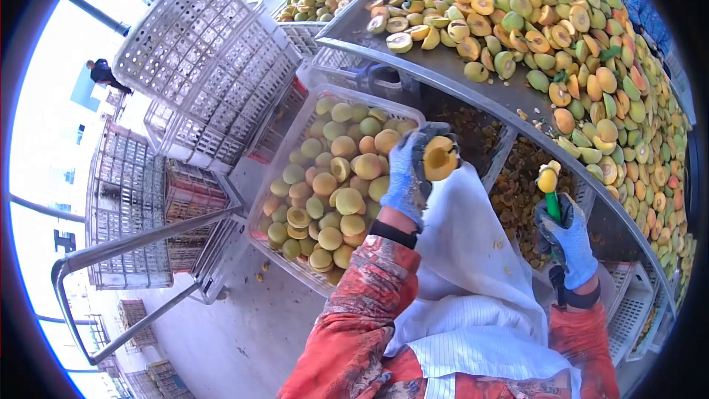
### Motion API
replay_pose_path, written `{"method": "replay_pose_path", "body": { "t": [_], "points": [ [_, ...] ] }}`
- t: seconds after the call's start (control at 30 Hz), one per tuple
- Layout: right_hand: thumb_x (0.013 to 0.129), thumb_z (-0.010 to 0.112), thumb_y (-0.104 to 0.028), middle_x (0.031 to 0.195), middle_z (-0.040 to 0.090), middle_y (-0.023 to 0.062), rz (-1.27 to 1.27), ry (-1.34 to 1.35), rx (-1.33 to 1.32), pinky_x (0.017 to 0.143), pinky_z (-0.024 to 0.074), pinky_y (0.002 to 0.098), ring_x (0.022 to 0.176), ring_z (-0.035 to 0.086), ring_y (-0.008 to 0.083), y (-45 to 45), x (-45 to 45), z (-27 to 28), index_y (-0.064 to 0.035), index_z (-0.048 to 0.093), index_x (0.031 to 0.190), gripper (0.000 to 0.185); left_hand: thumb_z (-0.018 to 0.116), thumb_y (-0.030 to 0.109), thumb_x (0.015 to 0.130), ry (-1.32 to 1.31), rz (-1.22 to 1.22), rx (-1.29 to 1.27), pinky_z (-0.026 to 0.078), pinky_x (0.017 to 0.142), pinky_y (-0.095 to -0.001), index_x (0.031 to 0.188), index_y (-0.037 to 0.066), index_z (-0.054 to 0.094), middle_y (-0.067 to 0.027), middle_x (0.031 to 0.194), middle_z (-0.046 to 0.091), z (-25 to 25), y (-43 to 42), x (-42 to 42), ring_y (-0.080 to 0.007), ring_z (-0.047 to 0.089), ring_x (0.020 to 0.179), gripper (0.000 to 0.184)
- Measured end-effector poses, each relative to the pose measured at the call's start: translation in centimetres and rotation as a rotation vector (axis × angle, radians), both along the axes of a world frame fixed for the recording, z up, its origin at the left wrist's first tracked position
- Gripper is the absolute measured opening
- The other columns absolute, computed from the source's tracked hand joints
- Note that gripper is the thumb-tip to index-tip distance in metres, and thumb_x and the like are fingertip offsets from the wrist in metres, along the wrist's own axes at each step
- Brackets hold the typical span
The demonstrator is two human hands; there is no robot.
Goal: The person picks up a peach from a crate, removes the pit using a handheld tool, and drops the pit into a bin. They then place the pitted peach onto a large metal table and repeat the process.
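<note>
My left hand (415, 170), in a blue and grey work glove, has its fingers closed round a peach half (441, 158). The cut orange face with its hollow is turned toward my right side. In my right hand (569, 236), gloved the same way, is a green-handled tool (552, 207) held upright. A yellowish lump (548, 176), perhaps a pit with flesh on it, sits at the tool's top and hides its working end. Below and left of my left hand stands a pale plastic crate (267, 199) full of peaches (330, 238), some of them cut.
A metal table (443, 66) bears a large heap of halved peaches (517, 22). Below its edge lies a mass of brown scraps (528, 207). Stacked white crates (214, 59) and a bent metal rail (148, 233) are at left. A white apron (473, 251) covers my lap.
</note>
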State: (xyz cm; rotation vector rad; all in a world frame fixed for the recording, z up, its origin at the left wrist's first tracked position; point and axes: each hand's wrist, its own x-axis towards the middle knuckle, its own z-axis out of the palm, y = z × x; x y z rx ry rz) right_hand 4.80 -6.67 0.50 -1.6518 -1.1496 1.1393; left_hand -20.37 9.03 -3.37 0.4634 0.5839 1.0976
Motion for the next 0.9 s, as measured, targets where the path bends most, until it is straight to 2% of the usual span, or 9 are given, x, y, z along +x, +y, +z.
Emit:
{"method": "replay_pose_path", "body": {
  "t": [0.17,0.2,0.27,0.37,0.5,0.57,0.6,0.67,0.9],
  "points": [
    [0.079,0.061,-0.006,0.069,0.053,0.0006,-0.048,-0.245,-0.091,0.04,0.041,0.0196,0.048,0.049,0.007,-1.1,4.3,-5.3,-0.0033,0.053,0.098,0.021,0.058,0.012,0.082,1.088,0.648,0.203,0.047,0.07,-0.0257,0.101,-0.001,0.062,-0.0093,0.096,0.063,-8.3,6.6,-16.2,-0.0142,0.059,0.081,0.023],
    [0.079,0.063,-0.008,0.07,0.054,0.0004,-0.095,-0.165,-0.153,0.041,0.041,0.0202,0.05,0.049,0.0064,-1.1,3.2,-3.3,-0.0031,0.054,0.1,0.023,0.058,0.018,0.083,1.145,0.612,0.187,0.046,0.082,-0.0325,0.115,-0.002,0.054,-0.0155,0.105,0.061,-9.3,7.5,-18.5,-0.023,0.059,0.092,0.038],
    [0.078,0.066,-0.011,0.07,0.055,0.0001,-0.207,-0.009,-0.271,0.042,0.041,0.0214,0.052,0.049,0.0052,-0.9,1.1,0.4,-0.0027,0.055,0.103,0.028,0.056,0.036,0.082,2.199,0.225,0.242,0.034,0.099,-0.0459,0.133,0.009,0.04,-0.0257,0.129,0.043,-12.4,9.3,-22.0,-0.0404,0.041,0.119,0.06],
    [0.076,0.071,-0.016,0.076,0.054,0.0006,-0.093,-0.271,-0.135,0.049,0.0403,0.0217,0.057,0.047,0.0052,-1.0,1.7,3.1,-0.0025,0.053,0.107,0.039,0.056,0.035,0.08,2.305,-0.117,0.055,0.032,0.101,-0.0454,0.138,0.017,0.033,-0.0207,0.143,0.023,-14.0,8.7,-21.7,-0.0378,0.033,0.127,0.065],
    [0.076,0.071,-0.017,0.081,0.058,0.0029,-0.269,0.307,-0.134,0.051,0.0413,0.022,0.06,0.049,0.0058,-1.4,2.6,6.4,-0.0021,0.053,0.109,0.04,0.057,0.025,0.081,2.206,-0.147,-0.124,0.035,0.1,-0.0427,0.135,0.013,0.038,-0.019,0.139,0.032,-8.4,8.8,-16.6,-0.0367,0.039,0.123,0.059],
    [0.078,0.068,-0.022,0.08,0.059,0.007,-0.262,0.692,-0.219,0.055,0.0444,0.0258,0.065,0.054,0.0104,-1.4,4.4,4.5,-0.0006,0.051,0.11,0.042,0.058,0.016,0.081,2.028,0.185,0.279,0.039,0.097,-0.0389,0.128,0.007,0.046,-0.0169,0.13,0.045,-10.6,10.0,-17.5,-0.0317,0.047,0.117,0.049],
    [0.081,0.061,-0.021,0.085,0.062,0.0144,-0.114,-0.257,-0.298,0.068,0.0481,0.0339,0.075,0.061,0.0221,-1.4,5.8,-2.5,-0.0016,0.052,0.112,0.038,0.058,0.011,0.082,1.734,0.239,0.37,0.04,0.096,-0.037,0.125,0.004,0.049,-0.0154,0.125,0.05,-10.6,10.7,-15.7,-0.0292,0.049,0.114,0.045],
    [0.08,0.061,-0.026,0.086,0.061,0.0182,-0.124,-0.641,-0.356,0.068,0.0475,0.0392,0.075,0.061,0.0312,-2.2,4.8,-3.7,-0.0027,0.054,0.106,0.036,0.051,0.005,0.087,1.366,0.21,0.614,0.042,0.09,-0.0297,0.119,-0.006,0.05,-0.0126,0.113,0.056,-5.5,11.0,-6.9,-0.0202,0.054,0.103,0.034],
    [0.078,0.063,-0.032,0.082,0.061,0.0167,-0.205,-0.393,-0.128,0.062,0.0478,0.0423,0.072,0.061,0.0341,-5.4,6.5,-2.2,-0.0068,0.051,0.107,0.041,0.063,0.006,0.079,0.926,-0.48,0.717,0.047,0.085,-0.0276,0.117,-0.004,0.053,-0.0139,0.11,0.062,5.4,4.1,25.3,-0.0176,0.061,0.095,0.04]
  ]
}}
